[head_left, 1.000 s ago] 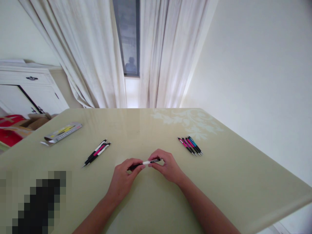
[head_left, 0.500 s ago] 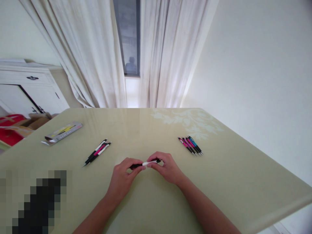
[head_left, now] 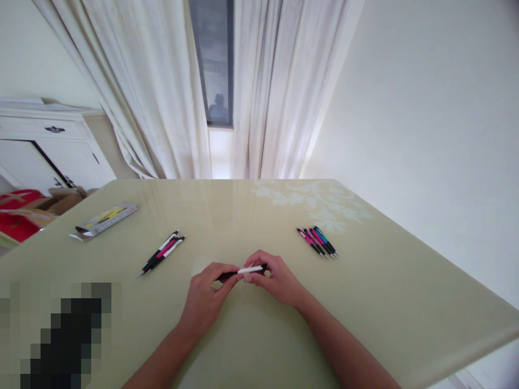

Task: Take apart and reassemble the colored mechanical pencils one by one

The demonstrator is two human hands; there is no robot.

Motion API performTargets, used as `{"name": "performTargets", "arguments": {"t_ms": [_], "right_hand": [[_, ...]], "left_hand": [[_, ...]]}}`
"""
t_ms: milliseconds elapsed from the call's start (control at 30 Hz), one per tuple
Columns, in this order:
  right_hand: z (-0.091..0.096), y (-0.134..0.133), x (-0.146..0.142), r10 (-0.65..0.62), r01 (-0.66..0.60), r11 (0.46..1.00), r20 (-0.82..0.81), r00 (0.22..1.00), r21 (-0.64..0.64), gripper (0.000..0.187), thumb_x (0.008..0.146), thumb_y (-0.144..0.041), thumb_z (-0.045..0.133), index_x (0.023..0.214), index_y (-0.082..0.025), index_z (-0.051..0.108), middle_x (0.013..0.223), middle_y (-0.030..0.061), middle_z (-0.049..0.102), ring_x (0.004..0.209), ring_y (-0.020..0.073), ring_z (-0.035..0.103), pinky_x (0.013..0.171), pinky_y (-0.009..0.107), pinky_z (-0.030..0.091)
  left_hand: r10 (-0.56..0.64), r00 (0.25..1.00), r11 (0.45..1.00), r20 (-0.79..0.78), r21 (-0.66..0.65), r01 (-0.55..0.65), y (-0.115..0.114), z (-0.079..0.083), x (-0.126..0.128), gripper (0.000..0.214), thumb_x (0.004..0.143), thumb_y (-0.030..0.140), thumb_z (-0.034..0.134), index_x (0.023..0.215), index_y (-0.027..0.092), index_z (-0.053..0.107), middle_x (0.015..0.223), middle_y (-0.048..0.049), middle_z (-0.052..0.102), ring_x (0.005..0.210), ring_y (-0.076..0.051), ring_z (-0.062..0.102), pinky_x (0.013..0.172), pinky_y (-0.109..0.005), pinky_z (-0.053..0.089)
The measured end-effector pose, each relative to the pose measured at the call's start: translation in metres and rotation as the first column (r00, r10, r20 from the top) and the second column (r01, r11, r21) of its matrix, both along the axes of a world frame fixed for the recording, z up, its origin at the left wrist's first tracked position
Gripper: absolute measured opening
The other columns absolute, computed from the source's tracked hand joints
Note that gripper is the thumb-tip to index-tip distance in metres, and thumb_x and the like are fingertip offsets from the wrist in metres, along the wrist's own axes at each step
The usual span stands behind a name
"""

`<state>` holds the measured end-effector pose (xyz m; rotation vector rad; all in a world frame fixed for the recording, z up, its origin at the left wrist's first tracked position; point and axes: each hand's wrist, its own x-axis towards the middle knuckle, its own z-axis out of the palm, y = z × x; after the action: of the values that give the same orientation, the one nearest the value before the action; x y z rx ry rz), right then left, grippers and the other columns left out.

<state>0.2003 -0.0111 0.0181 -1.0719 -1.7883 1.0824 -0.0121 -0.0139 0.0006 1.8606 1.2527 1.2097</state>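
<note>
Both hands hold one black and white pen (head_left: 244, 270) level just above the pale green table (head_left: 385, 302), near its middle. My left hand (head_left: 205, 300) pinches the pen's black left end between thumb and fingers. My right hand (head_left: 274, 279) is closed over the right end, hiding it. To the left lie three pens (head_left: 161, 253) side by side, black, pink and white. A group of several pens (head_left: 317, 241) in pink, black and teal lies to the right.
A flat grey box with yellow print (head_left: 104, 219) lies at the table's far left. A pixelated dark patch (head_left: 60, 335) covers the near left corner. White curtains (head_left: 154, 92) and a white cabinet (head_left: 48, 146) stand behind. The table's right edge runs diagonally by the wall.
My right hand has slid left along the pen, covering more of its right end. The hands sit slightly closer together. The other pens have not moved.
</note>
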Motion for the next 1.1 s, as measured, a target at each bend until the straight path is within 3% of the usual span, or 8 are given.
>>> {"name": "performTargets", "arguments": {"t_ms": [267, 367, 467, 600, 767, 900, 1000, 1100], "right_hand": [[-0.006, 0.002, 0.003, -0.051, 0.051, 0.999, 0.176, 0.983, 0.009, 0.042, 0.102, -0.042, 0.055, 0.069, -0.019, 0.068, 0.052, -0.0036, 0.059, 0.048, 0.0103, 0.045, 0.049, 0.023, 0.033], [-0.007, 0.004, 0.005, -0.11, 0.103, 0.993, 0.156, 0.982, 0.052, 0.041, 0.101, -0.043, 0.057, 0.07, -0.019, 0.068, 0.054, -0.0031, 0.061, 0.05, 0.0104, 0.046, 0.051, 0.023, 0.033], [-0.006, 0.007, 0.007, -0.162, 0.157, 0.987, 0.14, 0.977, 0.047, 0.038, 0.1, -0.043, 0.059, 0.072, -0.018, 0.068, 0.055, -0.0026, 0.062, 0.049, 0.0104, 0.045, 0.05, 0.022, 0.033], [-0.007, 0.009, 0.009, -0.169, 0.173, 0.985, 0.124, 0.978, -0.018, 0.038, 0.099, -0.044, 0.059, 0.073, -0.018, 0.068, 0.054, -0.0019, 0.063, 0.046, 0.0094, 0.045, 0.046, 0.021, 0.033], [-0.008, 0.009, 0.01, -0.157, 0.164, 0.983, 0.076, 0.985, -0.083, 0.036, 0.1, -0.044, 0.058, 0.078, -0.018, 0.068, 0.055, -0.0011, 0.066, 0.042, 0.0087, 0.045, 0.043, 0.019, 0.033], [-0.008, 0.009, 0.011, -0.178, 0.183, 0.98, 0.069, 0.982, -0.073, 0.036, 0.098, -0.045, 0.06, 0.076, -0.018, 0.068, 0.055, -0.0008, 0.067, 0.041, 0.0086, 0.045, 0.042, 0.019, 0.033], [-0.007, 0.01, 0.011, -0.164, 0.168, 0.982, 0.053, 0.985, -0.087, 0.034, 0.097, -0.045, 0.062, 0.077, -0.018, 0.068, 0.056, -0.0007, 0.068, 0.04, 0.0087, 0.045, 0.041, 0.019, 0.033], [-0.007, 0.01, 0.011, -0.155, 0.158, 0.983, 0.04, 0.987, -0.095, 0.035, 0.097, -0.046, 0.062, 0.078, -0.018, 0.069, 0.056, -0.0003, 0.069, 0.04, 0.0087, 0.045, 0.04, 0.02, 0.032]], "left_hand": [[-0.078, 0.997, 0.993, 0.005, -0.086, 0.079, -0.003, -0.001, 0.001, 0.018, 0.082, 0.042, 0.079, 0.093, 0.027, 0.08, 0.093, -0.0033, 0.08, 0.086, -0.023, 0.074, 0.081, -0.032, 0.058], [-0.039, 0.997, 0.984, 0.069, -0.169, 0.05, -0.001, -0.001, 0.001, 0.031, 0.091, 0.046, 0.067, 0.114, 0.027, 0.074, 0.106, -0.0042, 0.08, 0.091, -0.023, 0.074, 0.083, -0.032, 0.057], [-0.005, 0.997, 0.974, 0.078, -0.225, 0.022, 0.004, -0.001, -0.002, 0.036, 0.099, 0.049, 0.052, 0.108, 0.023, 0.076, 0.087, -0.0035, 0.079, 0.073, -0.02, 0.07, 0.068, -0.029, 0.055], [-0.024, 0.999, 0.981, 0.035, -0.194, 0.03, 0.012, -0.002, -0.007, 0.03, 0.09, 0.048, 0.065, 0.088, 0.021, 0.078, 0.078, -0.0032, 0.076, 0.07, -0.02, 0.066, 0.067, -0.029, 0.051], [-0.021, 0.994, 0.981, 0.103, -0.189, 0.04, 0.012, -0.004, -0.007, 0.033, 0.085, 0.048, 0.071, 0.104, 0.022, 0.075, 0.102, -0.0061, 0.078, 0.089, -0.023, 0.07, 0.083, -0.034, 0.054], [-0.032, 0.996, 0.958, 0.085, -0.282, 0.054, 0.011, -0.003, -0.006, 0.041, 0.096, 0.054, 0.052, 0.097, 0.02, 0.075, 0.083, -0.0056, 0.075, 0.074, -0.022, 0.066, 0.069, -0.031, 0.052], [-0.05, 0.998, 0.969, 0.045, -0.241, 0.059, 0.012, -0.004, -0.007, 0.03, 0.088, 0.049, 0.066, 0.087, 0.02, 0.074, 0.079, -0.0036, 0.074, 0.073, -0.021, 0.065, 0.071, -0.031, 0.052], [-0.028, 0.994, 0.978, 0.104, -0.205, 0.049, 0.013, -0.006, -0.008, 0.032, 0.081, 0.046, 0.076, 0.102, 0.021, 0.073, 0.097, -0.0048, 0.076, 0.081, -0.021, 0.068, 0.078, -0.032, 0.054]]}}
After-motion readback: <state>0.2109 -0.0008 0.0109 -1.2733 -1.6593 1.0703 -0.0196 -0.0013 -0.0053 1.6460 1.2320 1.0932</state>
